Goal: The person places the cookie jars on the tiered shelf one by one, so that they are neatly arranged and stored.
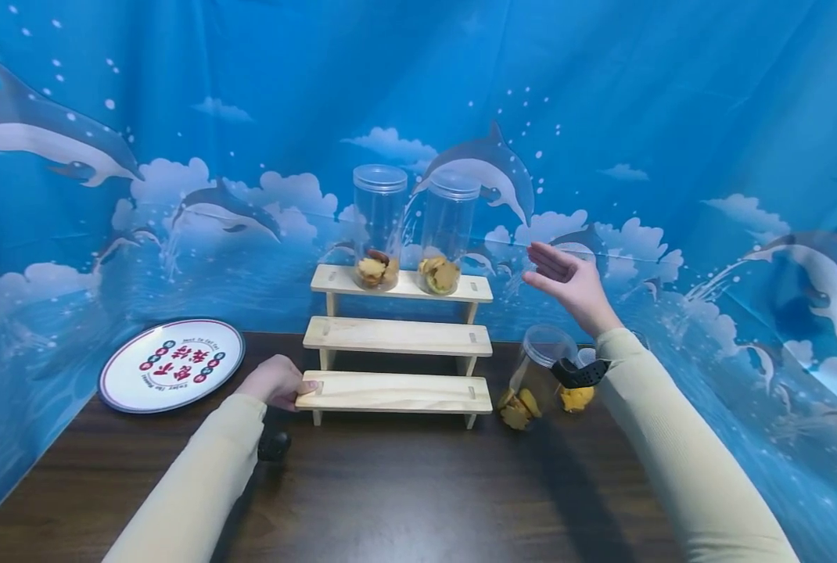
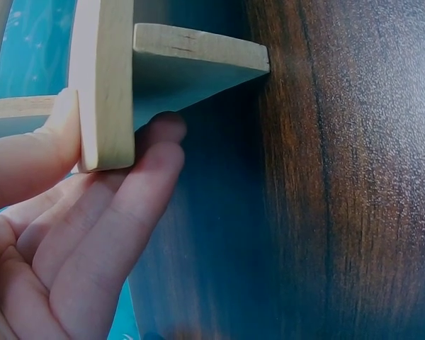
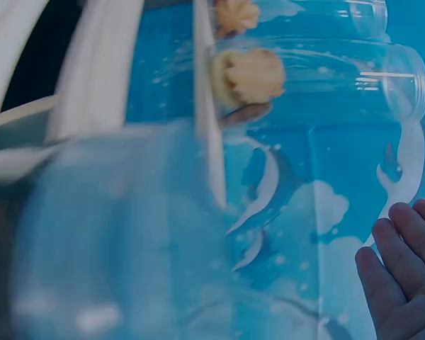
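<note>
A three-step wooden display stand (image 1: 397,335) stands on the dark table. My left hand (image 1: 275,381) pinches the left end of its lowest step, thumb on top and fingers beneath; the left wrist view shows this grip on the board (image 2: 103,92). Two clear lidded jars, the left jar (image 1: 379,227) and the right jar (image 1: 448,232), stand on the top step with cookies at the bottom. My right hand (image 1: 572,283) is raised to the right of the stand, holding nothing; its fingers (image 3: 400,262) look extended in the right wrist view.
Right of the stand, a clear jar (image 1: 541,356) with cookies stands on the table. Another jar with yellow pieces (image 1: 577,398) is partly hidden behind my right wrist. A white plate (image 1: 172,365) with printed lettering leans at the left against the blue dolphin curtain (image 1: 249,117).
</note>
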`<action>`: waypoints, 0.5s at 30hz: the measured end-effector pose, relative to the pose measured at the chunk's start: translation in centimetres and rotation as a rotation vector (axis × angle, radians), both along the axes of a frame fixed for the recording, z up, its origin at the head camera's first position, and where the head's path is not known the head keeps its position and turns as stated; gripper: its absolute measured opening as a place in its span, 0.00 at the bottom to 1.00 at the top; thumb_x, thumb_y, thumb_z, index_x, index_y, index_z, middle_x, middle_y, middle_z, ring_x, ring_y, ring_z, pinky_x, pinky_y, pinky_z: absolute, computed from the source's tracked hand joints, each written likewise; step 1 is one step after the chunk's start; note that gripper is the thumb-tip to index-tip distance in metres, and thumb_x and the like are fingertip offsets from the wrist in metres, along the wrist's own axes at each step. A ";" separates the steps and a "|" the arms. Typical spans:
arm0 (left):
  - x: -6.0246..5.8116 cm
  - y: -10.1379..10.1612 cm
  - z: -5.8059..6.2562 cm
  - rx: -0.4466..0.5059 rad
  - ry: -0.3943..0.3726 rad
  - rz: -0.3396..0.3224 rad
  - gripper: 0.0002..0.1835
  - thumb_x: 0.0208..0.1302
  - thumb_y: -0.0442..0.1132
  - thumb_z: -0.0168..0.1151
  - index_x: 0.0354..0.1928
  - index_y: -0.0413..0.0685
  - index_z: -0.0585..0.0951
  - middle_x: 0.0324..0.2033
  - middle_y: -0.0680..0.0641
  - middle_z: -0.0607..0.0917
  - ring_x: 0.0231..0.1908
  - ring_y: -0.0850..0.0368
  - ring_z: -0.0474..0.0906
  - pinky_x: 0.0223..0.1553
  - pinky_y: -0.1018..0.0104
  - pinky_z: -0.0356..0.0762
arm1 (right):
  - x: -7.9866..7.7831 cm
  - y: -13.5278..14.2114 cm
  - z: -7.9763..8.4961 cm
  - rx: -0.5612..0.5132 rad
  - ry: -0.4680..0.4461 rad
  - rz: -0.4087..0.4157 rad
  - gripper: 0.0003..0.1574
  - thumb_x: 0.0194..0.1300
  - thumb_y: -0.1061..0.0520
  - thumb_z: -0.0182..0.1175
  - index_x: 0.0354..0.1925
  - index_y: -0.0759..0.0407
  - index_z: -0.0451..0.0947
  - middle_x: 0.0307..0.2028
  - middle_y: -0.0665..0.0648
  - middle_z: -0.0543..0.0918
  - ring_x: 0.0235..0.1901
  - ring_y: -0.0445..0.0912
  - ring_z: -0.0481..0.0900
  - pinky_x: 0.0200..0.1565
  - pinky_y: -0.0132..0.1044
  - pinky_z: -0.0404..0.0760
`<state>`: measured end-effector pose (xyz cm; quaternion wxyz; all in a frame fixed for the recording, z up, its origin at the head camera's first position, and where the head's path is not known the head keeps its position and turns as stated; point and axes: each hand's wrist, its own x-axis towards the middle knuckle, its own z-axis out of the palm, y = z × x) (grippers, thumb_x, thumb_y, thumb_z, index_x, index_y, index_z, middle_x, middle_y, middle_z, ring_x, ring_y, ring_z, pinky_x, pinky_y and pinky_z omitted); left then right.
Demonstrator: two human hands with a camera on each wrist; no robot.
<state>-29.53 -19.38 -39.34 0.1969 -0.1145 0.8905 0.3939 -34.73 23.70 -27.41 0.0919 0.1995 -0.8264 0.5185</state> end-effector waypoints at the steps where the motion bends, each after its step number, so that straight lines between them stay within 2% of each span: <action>1: -0.1 0.0 0.0 -0.002 -0.004 -0.003 0.15 0.64 0.35 0.61 0.41 0.25 0.77 0.26 0.41 0.80 0.25 0.55 0.79 0.29 0.66 0.82 | 0.2 0.4 -0.3 0.014 -0.008 0.007 0.41 0.64 0.48 0.61 0.70 0.57 0.58 0.68 0.57 0.65 0.67 0.49 0.64 0.63 0.39 0.67; 8: -0.3 -0.1 0.0 -0.005 -0.022 -0.011 0.16 0.66 0.37 0.60 0.43 0.25 0.76 0.27 0.41 0.81 0.26 0.55 0.80 0.31 0.66 0.82 | 1.6 3.2 -2.4 -0.061 -0.049 0.051 0.36 0.68 0.51 0.57 0.70 0.54 0.59 0.68 0.61 0.64 0.67 0.47 0.64 0.57 0.25 0.71; 15: -0.3 0.1 -0.2 0.029 -0.015 -0.010 0.15 0.66 0.35 0.58 0.41 0.24 0.77 0.24 0.44 0.80 0.24 0.57 0.79 0.31 0.64 0.83 | 3.0 5.4 -4.8 -0.030 -0.097 0.053 0.35 0.70 0.52 0.55 0.71 0.54 0.57 0.69 0.61 0.62 0.67 0.47 0.63 0.56 0.23 0.71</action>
